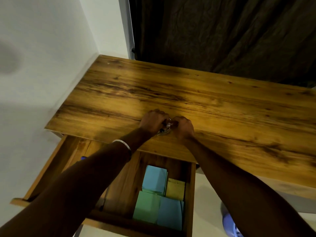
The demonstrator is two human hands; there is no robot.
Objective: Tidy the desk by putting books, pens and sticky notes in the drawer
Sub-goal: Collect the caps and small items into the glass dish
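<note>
Together, left hand (152, 120) and right hand (183, 127) curl around a small glassy object (166, 128) on the grained wooden desk (222, 103).

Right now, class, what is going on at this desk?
A person leans over a wooden desk with both hands together near its front edge. The left hand and right hand grip a small clear item, too hidden to name. Below, the drawer stands open, holding sticky notes.

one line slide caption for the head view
Both hands grip a small clear object on the wooden desk; pastel sticky notes lie in the open wooden drawer.
</note>
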